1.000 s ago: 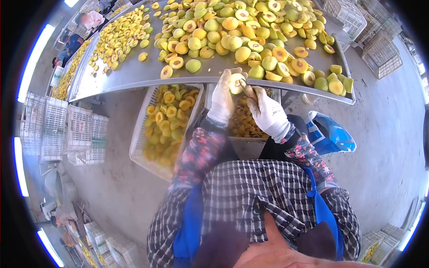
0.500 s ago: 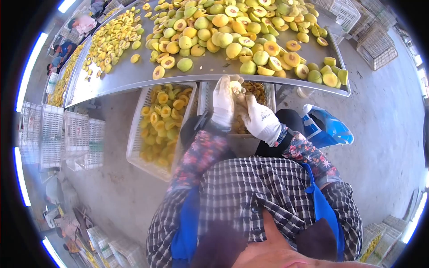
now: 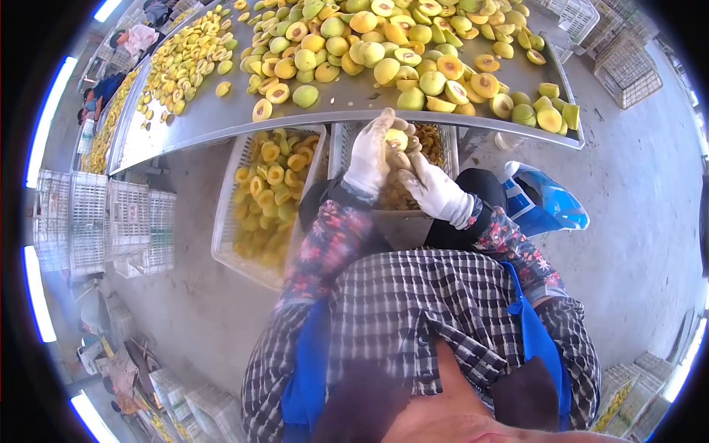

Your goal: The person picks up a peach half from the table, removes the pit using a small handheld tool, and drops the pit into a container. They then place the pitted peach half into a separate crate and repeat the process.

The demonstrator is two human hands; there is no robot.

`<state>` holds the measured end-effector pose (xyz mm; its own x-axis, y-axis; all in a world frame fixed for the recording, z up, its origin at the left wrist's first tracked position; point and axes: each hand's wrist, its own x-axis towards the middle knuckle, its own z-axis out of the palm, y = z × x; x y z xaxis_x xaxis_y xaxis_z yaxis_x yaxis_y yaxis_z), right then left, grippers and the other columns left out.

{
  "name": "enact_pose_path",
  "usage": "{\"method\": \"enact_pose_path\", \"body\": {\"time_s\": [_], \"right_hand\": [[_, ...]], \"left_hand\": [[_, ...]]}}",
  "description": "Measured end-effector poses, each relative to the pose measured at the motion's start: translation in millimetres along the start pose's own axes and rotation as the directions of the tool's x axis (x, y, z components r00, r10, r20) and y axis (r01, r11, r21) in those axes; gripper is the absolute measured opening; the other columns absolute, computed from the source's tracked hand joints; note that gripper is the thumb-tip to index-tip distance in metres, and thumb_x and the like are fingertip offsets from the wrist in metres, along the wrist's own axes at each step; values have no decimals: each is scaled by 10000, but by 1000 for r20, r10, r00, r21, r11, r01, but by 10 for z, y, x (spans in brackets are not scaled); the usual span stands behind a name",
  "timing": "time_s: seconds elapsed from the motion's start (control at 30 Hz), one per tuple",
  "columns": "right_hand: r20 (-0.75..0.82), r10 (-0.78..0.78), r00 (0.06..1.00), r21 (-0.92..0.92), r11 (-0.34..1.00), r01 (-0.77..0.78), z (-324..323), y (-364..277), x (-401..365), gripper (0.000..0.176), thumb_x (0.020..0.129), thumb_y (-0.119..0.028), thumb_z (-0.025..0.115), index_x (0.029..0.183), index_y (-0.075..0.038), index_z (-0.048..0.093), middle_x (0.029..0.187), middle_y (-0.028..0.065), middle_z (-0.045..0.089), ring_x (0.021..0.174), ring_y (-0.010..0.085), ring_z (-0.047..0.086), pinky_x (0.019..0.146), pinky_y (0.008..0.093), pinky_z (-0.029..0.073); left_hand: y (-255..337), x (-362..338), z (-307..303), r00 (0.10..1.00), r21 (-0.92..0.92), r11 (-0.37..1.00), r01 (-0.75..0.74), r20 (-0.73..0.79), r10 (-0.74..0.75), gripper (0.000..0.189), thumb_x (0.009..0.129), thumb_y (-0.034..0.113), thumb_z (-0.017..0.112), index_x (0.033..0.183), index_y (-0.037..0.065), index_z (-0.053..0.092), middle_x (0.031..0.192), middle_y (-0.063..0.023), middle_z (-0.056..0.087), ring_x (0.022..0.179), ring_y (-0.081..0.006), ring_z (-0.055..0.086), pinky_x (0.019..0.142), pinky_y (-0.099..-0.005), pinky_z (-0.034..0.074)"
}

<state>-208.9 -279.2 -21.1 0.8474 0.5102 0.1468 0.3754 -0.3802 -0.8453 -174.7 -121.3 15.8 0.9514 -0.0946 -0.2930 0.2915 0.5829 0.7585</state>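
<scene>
A fruit (image 3: 396,139) is pinched in the curled fingers of the left hand (image 3: 371,155), raised above a crate (image 3: 450,150) near the table (image 3: 221,118), while the right hand (image 3: 437,190) is angled in with fingers bent beside the fruit, and whether anything is gripped there cannot be told.

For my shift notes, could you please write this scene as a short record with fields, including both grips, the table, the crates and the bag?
Left grip: gloved, holding a fruit piece
Right grip: gloved, close by that piece; whether it holds a tool cannot be told
Metal table: a large fruit pile, many cut in half; smaller pieces further left
Left crate: fruit halves
Middle crate: brownish-yellow scraps, partly hidden by the hands
Bag: blue and white, on the person's right
</scene>
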Motion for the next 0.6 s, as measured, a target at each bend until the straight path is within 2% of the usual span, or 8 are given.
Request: {"method": "enact_pose_path", "body": {"time_s": [0.07,0.13,0.2,0.37,0.43,0.5,0.57,0.6], "right_hand": [[-137,-155,978,157,972,176,158,133,18,287,1000,-263,502,1125,-6,484,827,123,596,692,276,594,619,365,492],[-87,0,996,526,849,46,122,-61,30,300,1020,-305,474,1125,-25,489,751,53,552,582,223,533,535,322,455],[328,276,903,848,336,-411,-52,-374,-52,316,1025,-353,464,1127,-56,506,677,-11,479,468,135,444,415,260,381],[434,278,857,862,148,-485,-44,-330,-57,326,1019,-399,467,1098,-88,526,623,-15,401,402,85,333,358,219,264],[496,279,822,842,78,-534,-74,-360,-71,317,1021,-390,465,1100,-88,524,625,-14,399,402,83,329,357,215,262],[394,264,880,864,218,-453,-49,-307,-140,317,1018,-388,474,1104,-87,524,627,-17,395,398,81,321,357,212,259],[268,229,936,840,421,-343,18,-87,-229,314,1010,-350,495,1168,-79,506,649,-7,419,445,95,374,386,218,298],[188,211,959,792,544,-275,64,75,-280,331,1004,-313,512,1230,-72,488,670,4,444,494,110,431,416,224,339]], "left_hand": [[-2,141,-167,992,128,990,66,100,-79,336,964,338,588,897,10,619,865,-138,654,748,-275,657,690,-390,564],[14,110,-152,979,60,995,85,179,-94,338,966,339,584,903,10,621,869,-141,653,750,-286,656,700,-402,563],[30,53,-103,975,-85,990,114,198,-95,344,967,347,581,913,9,623,875,-141,653,754,-296,655,707,-412,562],[-23,-55,72,989,-353,930,105,139,-59,323,961,322,594,955,1,628,868,-128,654,736,-276,655,693,-385,561],[-20,-15,-9,989,25,991,-134,69,132,289,953,293,611,951,6,638,836,-107,659,719,-236,653,675,-341,551],[-82,148,-251,927,316,892,-323,-85,365,227,937,238,634,880,20,664,769,-64,666,681,-144,629,635,-252,509],[138,90,-523,899,271,918,-289,-254,358,256,926,250,643,849,9,684,770,-42,679,687,-120,616,647,-244,491],[207,128,-875,875,503,822,-267,-232,426,258,920,257,648,875,7,692,778,-48,684,697,-123,621,661,-255,494]]}}
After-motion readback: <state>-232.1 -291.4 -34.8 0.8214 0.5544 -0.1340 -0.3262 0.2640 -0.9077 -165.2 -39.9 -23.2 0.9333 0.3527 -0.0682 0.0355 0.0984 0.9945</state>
